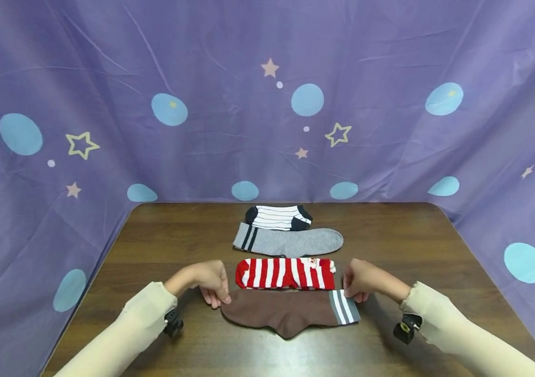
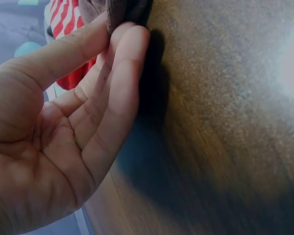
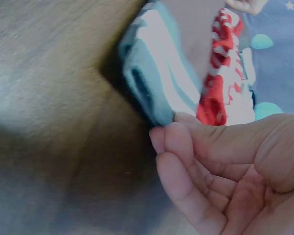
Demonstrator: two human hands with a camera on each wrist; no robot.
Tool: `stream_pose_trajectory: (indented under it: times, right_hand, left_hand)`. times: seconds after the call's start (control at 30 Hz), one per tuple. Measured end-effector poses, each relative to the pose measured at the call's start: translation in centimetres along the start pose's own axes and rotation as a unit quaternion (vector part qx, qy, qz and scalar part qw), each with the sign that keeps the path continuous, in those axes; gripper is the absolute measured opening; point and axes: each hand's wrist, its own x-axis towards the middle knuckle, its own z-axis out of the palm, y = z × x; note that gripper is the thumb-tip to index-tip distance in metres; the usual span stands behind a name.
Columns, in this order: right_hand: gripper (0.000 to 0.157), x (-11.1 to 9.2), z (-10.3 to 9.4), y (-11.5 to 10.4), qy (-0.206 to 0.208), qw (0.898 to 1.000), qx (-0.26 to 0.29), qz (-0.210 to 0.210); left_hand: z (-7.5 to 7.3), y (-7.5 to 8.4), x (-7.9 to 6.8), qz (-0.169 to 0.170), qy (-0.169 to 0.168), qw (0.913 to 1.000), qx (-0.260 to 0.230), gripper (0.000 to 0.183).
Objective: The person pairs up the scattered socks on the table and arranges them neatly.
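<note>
A long brown sock point(image 1: 276, 309) with a grey, white-striped cuff point(image 3: 157, 54) lies stretched sideways, nearest the person. My left hand point(image 1: 210, 283) pinches its toe end between thumb and fingers, as the left wrist view shows close up. At the opposite end my right hand point(image 1: 361, 280) pinches the upper corner of the cuff. Directly behind the brown sock is a red and white striped sock point(image 1: 286, 273) with a small face on it. Farther back lie a grey sock point(image 1: 295, 242) with two black bands and a short white sock point(image 1: 274, 217) with black heel and toe.
The socks are laid in a column on a brown wooden table point(image 1: 168, 230). A purple curtain point(image 1: 229, 131) with stars and blue ovals hangs behind the table and along both sides. Dark wrist devices sit at the left sleeve point(image 1: 146, 309) and right sleeve point(image 1: 441, 314).
</note>
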Motion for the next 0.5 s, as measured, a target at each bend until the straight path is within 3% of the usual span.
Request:
stream_pose_trajectory:
  times: [0.5]
  right_hand:
    - [0.027,1.3,0.1,0.8,-0.007,0.999,0.006,0.042]
  left_hand:
    - [0.0,0.7,0.5,-0.022,0.004,0.9993,0.028,0.016]
